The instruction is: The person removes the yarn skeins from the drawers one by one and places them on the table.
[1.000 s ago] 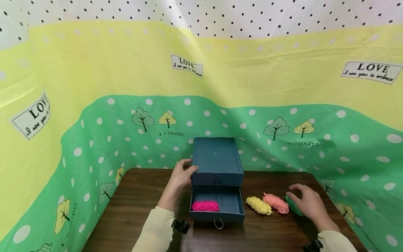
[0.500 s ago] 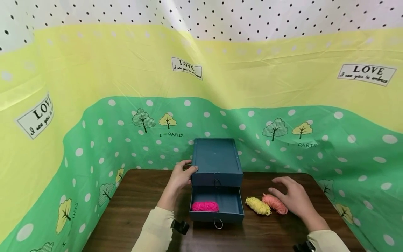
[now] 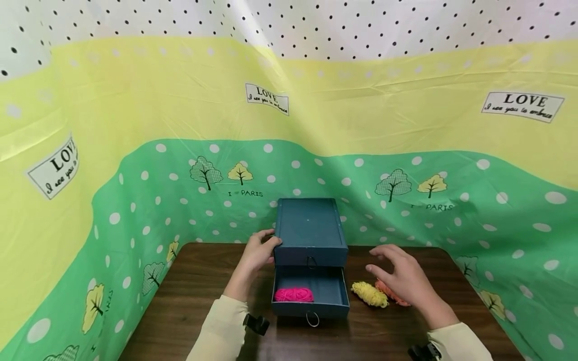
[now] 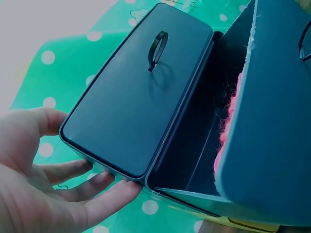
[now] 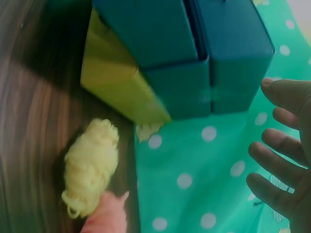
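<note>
A blue drawer box (image 3: 309, 223) stands on the table, its upper drawer closed and a lower drawer (image 3: 336, 296) pulled out. Inside that drawer, at its left, lies a magenta yarn skein (image 3: 294, 295). My left hand (image 3: 258, 253) rests with extended fingers against the box's left side; the left wrist view shows the fingertips (image 4: 129, 187) at its edge. To the right of the box, my right hand (image 3: 402, 276) hovers with parted fingers, holding nothing. Below it are a yellow yarn skein (image 3: 370, 294) and a coral skein (image 5: 108, 213), the latter partly covered in the head view.
Black wire loops hang on the drawer fronts as pulls. A yellow section (image 5: 114, 80) sits beneath the blue ones. The brown wooden table (image 3: 198, 296) is surrounded by a green and yellow printed curtain (image 3: 361, 110).
My right hand has moved left, from over the green skein toward the box, passing above the coral skein. The green skein is no longer visible. My left hand has stayed at the box.
</note>
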{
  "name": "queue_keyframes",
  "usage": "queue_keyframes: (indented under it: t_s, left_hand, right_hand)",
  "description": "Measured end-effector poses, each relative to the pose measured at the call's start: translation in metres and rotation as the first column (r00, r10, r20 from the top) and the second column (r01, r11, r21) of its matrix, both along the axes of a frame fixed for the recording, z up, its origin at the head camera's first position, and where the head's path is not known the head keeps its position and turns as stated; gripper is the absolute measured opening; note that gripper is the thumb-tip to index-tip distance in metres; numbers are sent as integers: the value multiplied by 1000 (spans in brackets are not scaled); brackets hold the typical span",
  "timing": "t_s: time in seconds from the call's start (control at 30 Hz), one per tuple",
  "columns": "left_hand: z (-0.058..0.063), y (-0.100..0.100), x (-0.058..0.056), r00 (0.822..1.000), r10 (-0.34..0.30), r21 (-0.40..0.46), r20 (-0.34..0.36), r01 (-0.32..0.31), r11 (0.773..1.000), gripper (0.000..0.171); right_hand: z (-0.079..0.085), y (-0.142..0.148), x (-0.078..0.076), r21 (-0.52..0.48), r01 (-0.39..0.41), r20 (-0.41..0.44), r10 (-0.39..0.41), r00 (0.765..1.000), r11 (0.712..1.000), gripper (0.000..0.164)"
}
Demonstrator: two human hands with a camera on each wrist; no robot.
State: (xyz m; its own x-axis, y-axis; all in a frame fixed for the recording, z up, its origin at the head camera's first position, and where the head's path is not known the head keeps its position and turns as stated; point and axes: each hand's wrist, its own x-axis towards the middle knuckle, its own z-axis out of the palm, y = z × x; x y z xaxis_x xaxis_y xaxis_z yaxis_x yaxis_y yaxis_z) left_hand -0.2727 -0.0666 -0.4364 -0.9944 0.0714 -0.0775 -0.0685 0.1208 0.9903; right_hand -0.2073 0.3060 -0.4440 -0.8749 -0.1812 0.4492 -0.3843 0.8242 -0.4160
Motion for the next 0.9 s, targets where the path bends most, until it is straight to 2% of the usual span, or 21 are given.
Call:
queue_keyframes:
  t_s: [0.27, 0.47, 0.77, 0.9]
  left_hand:
    - [-2, 1, -1, 1000, 11, 23, 3, -11, 1000, 58]
    - [-2, 2, 1, 1000, -12, 62, 10, 11, 998, 58]
    - [-6, -2, -2, 999, -35, 80, 7, 35, 996, 58]
    - [-6, -3, -2, 999, -32, 78, -5, 33, 996, 57]
  right_hand:
    - [6, -25, 5, -48, -85, 30, 86, 996, 995, 32]
    - [8, -41, 9, -120, -153, 33, 158, 987, 981, 35]
    - [2, -62, 10, -194, -224, 30, 234, 972, 955, 38]
    - [0, -69, 10, -236, -232, 60, 252, 966, 944, 39]
